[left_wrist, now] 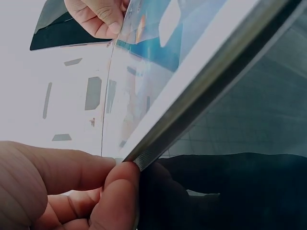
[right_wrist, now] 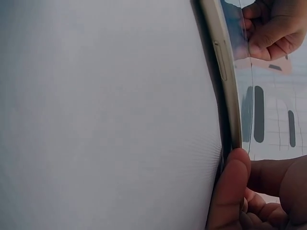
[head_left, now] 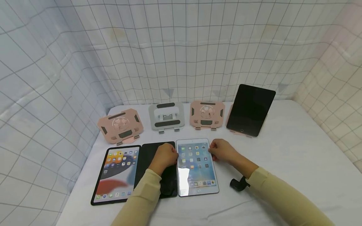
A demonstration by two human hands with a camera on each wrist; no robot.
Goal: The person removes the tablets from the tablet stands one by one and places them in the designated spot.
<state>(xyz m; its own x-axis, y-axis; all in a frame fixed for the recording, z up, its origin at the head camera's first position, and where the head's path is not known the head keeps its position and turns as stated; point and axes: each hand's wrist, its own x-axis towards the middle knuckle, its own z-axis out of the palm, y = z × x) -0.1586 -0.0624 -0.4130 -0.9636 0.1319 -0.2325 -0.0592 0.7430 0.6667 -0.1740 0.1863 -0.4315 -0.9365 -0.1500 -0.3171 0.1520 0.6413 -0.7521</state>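
A white tablet [head_left: 195, 175] with its screen lit lies in the middle of the table. My left hand [head_left: 164, 156] pinches its left edge near the top; in the left wrist view the thumb and a curled finger [left_wrist: 117, 191] meet there. At its right edge, my right hand [head_left: 222, 151] pinches between thumb and fingers, seen closely in the right wrist view [right_wrist: 268, 187]. Whether the tablet is raised off the table, I cannot tell. Under my left forearm lies a black tablet [head_left: 147, 157] with a dark screen, partly hidden. Left of it, a larger black-framed tablet [head_left: 118, 175] is lit.
Along the back stand a pink stand [head_left: 120, 124], a grey stand [head_left: 167, 116] and another pink stand [head_left: 207, 114]. At back right, a dark tablet [head_left: 250, 110] leans on a stand mostly hidden behind it. A white gridded curtain [head_left: 181, 53] encloses the table.
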